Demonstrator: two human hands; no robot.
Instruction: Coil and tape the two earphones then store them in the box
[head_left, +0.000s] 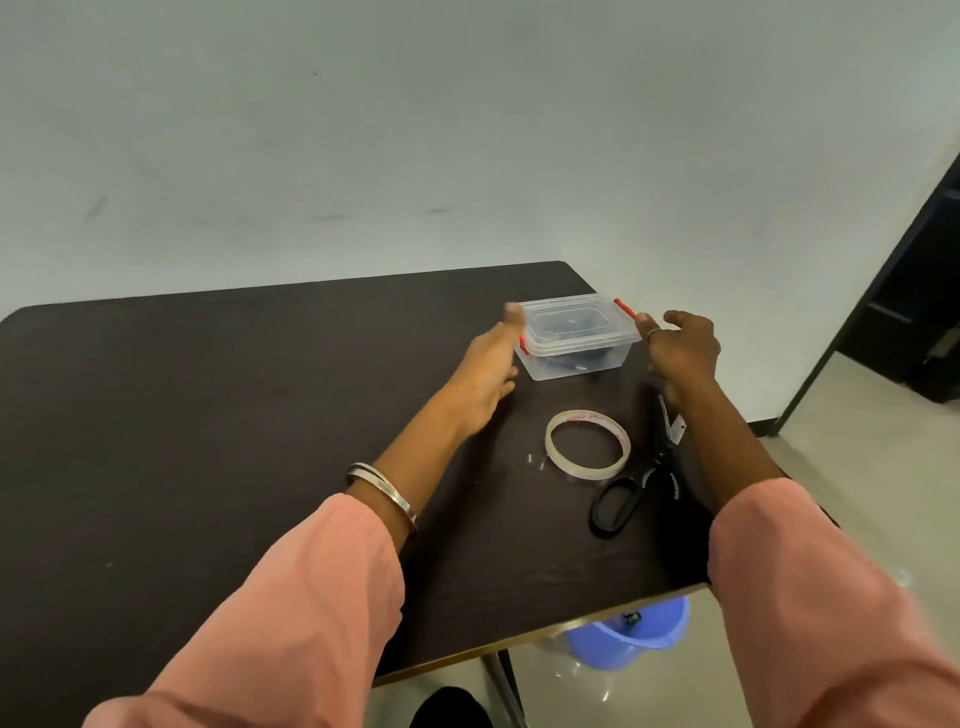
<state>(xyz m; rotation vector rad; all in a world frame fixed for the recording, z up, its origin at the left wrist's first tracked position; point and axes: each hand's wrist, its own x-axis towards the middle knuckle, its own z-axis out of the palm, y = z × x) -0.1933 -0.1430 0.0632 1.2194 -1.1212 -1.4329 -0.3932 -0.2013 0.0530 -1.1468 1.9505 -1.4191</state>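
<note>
Earphones (569, 358) showed only as dark shapes inside the clear box (576, 338), which sat lidded, with red clips, near the far right corner of the dark table (208, 415); the left hand (488, 374) lay open just beside the box's left end, fingers straight; the right hand (683, 345) hovered at the right end, fingers loosely curled, gripping nothing; tape roll (587, 441) and black scissors (639, 478) lay nearer, apart from the box.
</note>
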